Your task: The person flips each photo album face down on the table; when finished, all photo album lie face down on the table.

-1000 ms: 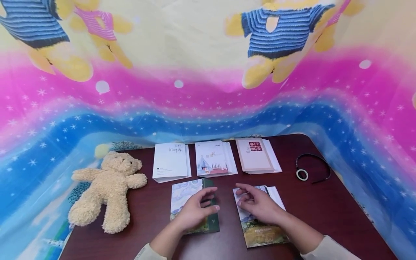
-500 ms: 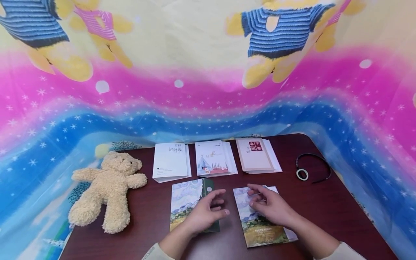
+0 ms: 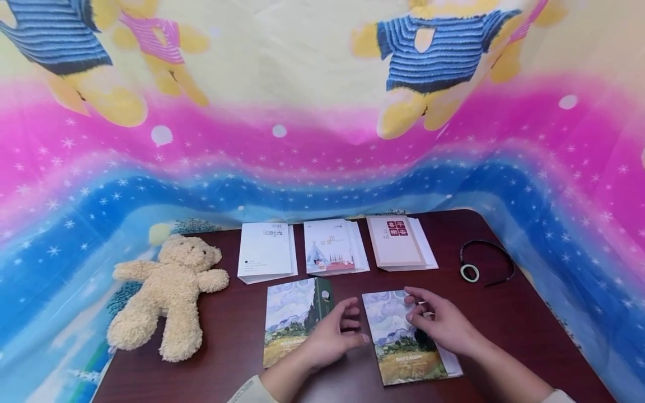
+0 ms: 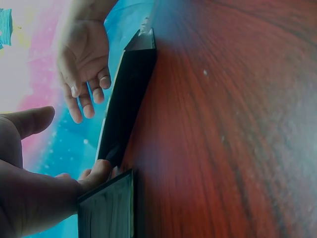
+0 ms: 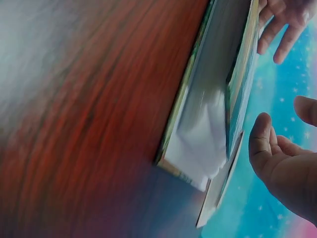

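Two photo albums with painted landscape covers lie at the front of the table. My left hand (image 3: 335, 338) hovers by the lower right part of the left album (image 3: 284, 313), fingers loosely bent and holding nothing. Over the right side of the right album (image 3: 393, 330) is my right hand (image 3: 445, 324), its fingers also relaxed around air. In the right wrist view, white pages (image 5: 198, 144) show between that album's covers, with the right hand (image 5: 285, 163) apart from it. The left wrist view shows both hands beside the albums' dark spines (image 4: 129, 94).
Behind stand three pale albums: a white one (image 3: 267, 252), one with a tent picture (image 3: 327, 254) and a beige one (image 3: 395, 246). A teddy bear (image 3: 171, 296) lies left on the dark table (image 3: 237, 330). A black cord with a pale ring (image 3: 470, 273) lies right.
Both hands have drifted to the right, uncovering more of the two front albums' covers. The albums and the teddy bear have stayed in place.
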